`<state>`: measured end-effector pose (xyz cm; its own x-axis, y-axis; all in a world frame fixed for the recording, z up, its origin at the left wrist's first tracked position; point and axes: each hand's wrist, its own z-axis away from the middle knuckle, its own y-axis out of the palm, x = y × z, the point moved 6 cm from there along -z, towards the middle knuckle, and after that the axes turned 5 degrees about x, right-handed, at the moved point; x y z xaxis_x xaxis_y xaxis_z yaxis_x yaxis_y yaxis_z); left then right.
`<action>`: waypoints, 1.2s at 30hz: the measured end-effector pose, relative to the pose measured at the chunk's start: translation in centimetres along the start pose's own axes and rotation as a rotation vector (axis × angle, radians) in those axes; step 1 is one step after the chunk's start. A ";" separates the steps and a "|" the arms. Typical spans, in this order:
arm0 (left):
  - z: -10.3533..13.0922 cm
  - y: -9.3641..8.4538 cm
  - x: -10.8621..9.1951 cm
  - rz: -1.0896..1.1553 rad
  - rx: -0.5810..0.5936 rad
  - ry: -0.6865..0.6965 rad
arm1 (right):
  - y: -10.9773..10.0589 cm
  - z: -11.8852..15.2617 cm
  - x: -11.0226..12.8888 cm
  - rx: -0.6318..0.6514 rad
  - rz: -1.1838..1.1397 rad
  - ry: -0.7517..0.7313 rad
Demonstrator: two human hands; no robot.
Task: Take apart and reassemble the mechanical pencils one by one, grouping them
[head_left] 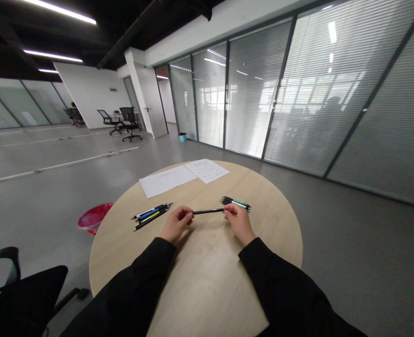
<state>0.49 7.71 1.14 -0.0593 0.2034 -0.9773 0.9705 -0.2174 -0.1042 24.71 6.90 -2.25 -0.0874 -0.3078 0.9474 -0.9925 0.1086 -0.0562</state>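
A slim black pen (208, 211) is stretched between my two hands over the middle of the round table. The fingers of my left hand (178, 222) pinch its left end. Its right end sits between the thumb and fingers of my right hand (237, 220). To the left of my left hand lies a group of several pens (152, 214) in black, blue, yellow and white. Just behind my right hand is a second group of pens (236, 202), black, green and white, partly hidden by that hand.
Two sheets of paper, a blank-looking one (168, 180) and a printed one (207, 170), lie at the far side of the round wooden table (277, 224). A red bin (93, 217) stands on the floor at left, near a black chair (24, 295). Glass partitions run along the right.
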 end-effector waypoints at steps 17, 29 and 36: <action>0.2 0.1 -0.3 0.010 0.000 -0.001 | -0.1 0.1 0.5 -0.014 0.015 0.017; 0.3 0.2 -0.5 0.025 -0.007 -0.009 | 0.0 0.2 0.4 -0.007 -0.034 0.013; 0.2 0.1 -0.4 0.017 -0.003 -0.006 | 0.1 0.2 0.0 -0.007 -0.063 0.020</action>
<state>0.59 7.41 1.50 -0.0436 0.1943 -0.9800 0.9720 -0.2183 -0.0866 24.60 6.75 -2.30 -0.0230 -0.2949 0.9552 -0.9953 0.0964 0.0058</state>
